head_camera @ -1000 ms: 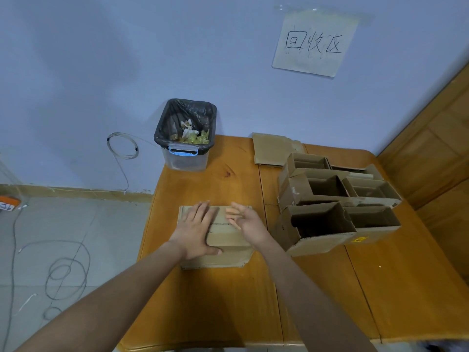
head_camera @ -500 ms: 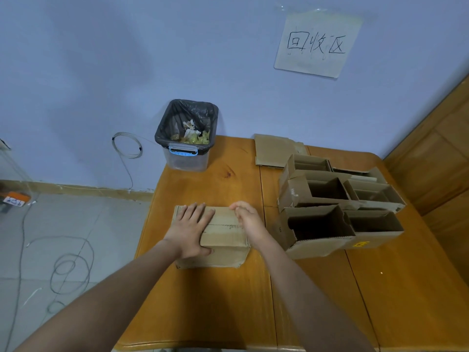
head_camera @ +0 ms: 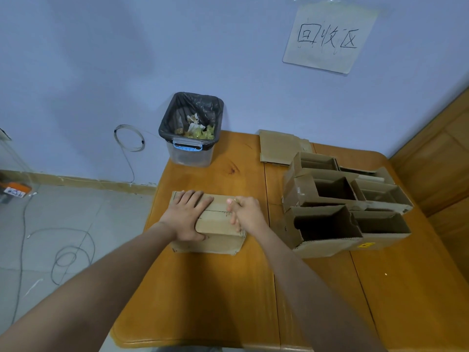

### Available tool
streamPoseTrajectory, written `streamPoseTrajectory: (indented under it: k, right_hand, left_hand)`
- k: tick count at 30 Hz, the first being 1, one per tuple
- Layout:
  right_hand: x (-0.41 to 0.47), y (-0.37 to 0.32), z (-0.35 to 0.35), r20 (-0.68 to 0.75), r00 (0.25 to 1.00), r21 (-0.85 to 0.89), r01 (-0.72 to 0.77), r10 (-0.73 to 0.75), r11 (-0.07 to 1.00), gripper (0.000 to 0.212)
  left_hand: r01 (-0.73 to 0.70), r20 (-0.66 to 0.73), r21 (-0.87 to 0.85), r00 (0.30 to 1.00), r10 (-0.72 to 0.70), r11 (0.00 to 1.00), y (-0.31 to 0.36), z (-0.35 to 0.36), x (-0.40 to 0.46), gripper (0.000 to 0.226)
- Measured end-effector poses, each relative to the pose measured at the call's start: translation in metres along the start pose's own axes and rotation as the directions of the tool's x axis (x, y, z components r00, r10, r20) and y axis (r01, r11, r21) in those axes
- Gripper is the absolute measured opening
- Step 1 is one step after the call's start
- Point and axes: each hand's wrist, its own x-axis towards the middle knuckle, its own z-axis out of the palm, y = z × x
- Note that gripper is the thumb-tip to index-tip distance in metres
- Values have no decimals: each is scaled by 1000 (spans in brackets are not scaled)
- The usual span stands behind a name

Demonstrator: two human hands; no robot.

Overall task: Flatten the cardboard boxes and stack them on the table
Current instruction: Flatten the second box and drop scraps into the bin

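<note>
A flattened brown cardboard box [head_camera: 218,238] lies on the left half of the wooden table [head_camera: 203,301]. My left hand [head_camera: 187,217] presses flat on its left part, fingers straight and pointing away from me. My right hand [head_camera: 247,214] sits at the box's right end with fingers curled round that edge. Several open, upright cardboard boxes [head_camera: 327,224] stand packed together to the right. Another flat cardboard piece [head_camera: 279,148] lies at the back of the table by the wall.
A clear bin with a black liner [head_camera: 193,128] holding scraps stands on the table's back left corner. A paper sign [head_camera: 330,38] hangs on the wall. Loose cables [head_camera: 66,255] lie on the floor left of the table. Wooden panelling [head_camera: 436,161] borders the right.
My right hand went from open above the box to curled at its right edge. The left hand stayed pressed on the box, which slid slightly left.
</note>
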Motion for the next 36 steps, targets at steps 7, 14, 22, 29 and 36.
streamPoseTrajectory:
  k: [7,14,22,29,36]
  right_hand:
    - [55,-35,-1,-5,976,-164,216,-220,963,32]
    - [122,-72,16,-222,956,-213,145,-192,966,51]
    - [220,-117,19,-351,919,-288,75,-178,955,12]
    - [286,-143,18,-343,904,-384,113,-255,917,20]
    - [335,-161,18,-318,917,-402,100,-242,910,40]
  left_hand:
    - [-12,0,-3,1000,12,1000,-39,-12,31,105]
    - [-45,-30,27,998,46,999,-81,-18,66,104]
    - [-112,-15,28,994,112,993,-112,-14,107,102]
    - [-132,-1,-23,991,132,991,-123,-2,129,104]
    - [-137,-44,-78,990,134,988,-124,8,133,105]
